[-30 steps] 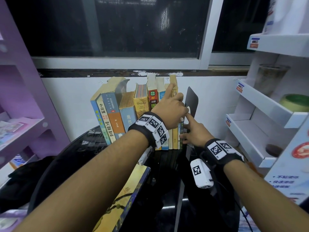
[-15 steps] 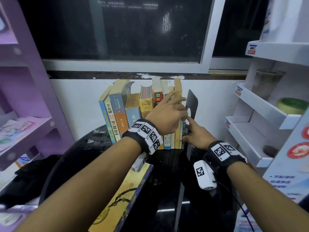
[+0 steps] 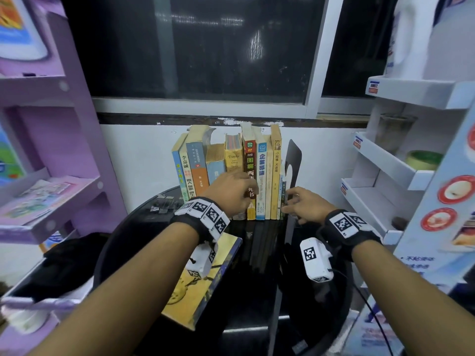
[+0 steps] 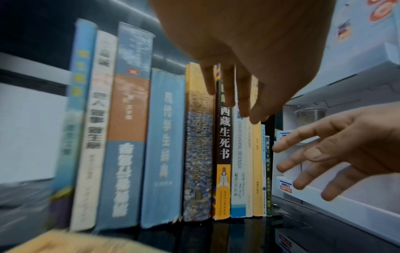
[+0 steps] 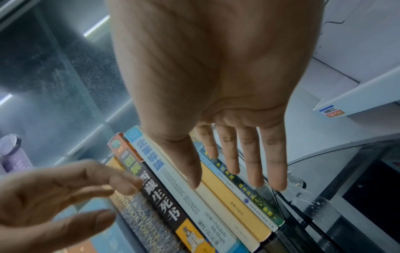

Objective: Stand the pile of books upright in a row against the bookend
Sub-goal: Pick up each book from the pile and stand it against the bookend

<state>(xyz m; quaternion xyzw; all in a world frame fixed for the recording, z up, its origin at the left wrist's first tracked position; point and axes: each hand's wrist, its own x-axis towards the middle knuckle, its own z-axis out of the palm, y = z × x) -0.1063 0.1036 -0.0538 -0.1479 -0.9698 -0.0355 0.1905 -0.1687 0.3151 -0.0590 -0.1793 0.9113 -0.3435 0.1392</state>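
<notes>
Standing books: a row of books [image 3: 231, 173] is standing spine-out on the dark glass worktop [image 3: 257, 291], in front of the white wall under the window.
Bookend: the black bookend [image 3: 294, 160] is standing upright at the right end of the row, with two thin, short books just beside it.
Leaning: the leftmost books are tilting slightly to the right; the rest are standing nearly straight.
Left hand: the left hand [image 3: 231, 192] is hovering in front of the middle spines with its fingers [image 4: 225, 89] stretched towards the dark-spined book [image 4: 224, 154]; whether they are touching it cannot be told. Its grip is released, holding nothing.
Right hand: the right hand [image 3: 302, 205] is reaching at the right end of the row, low down, near the thin books and the foot of the bookend. Its fingers [image 5: 251, 164] are lying straight and spread over the spines, the grip released, nothing grasped.
Flat book: one yellow-covered book [image 3: 205, 283] is lying flat on the worktop under the left forearm, apart from the row.
Surroundings: a purple shelf unit [image 3: 51, 150] is standing to the left and a white display rack [image 3: 401, 165] to the right.
</notes>
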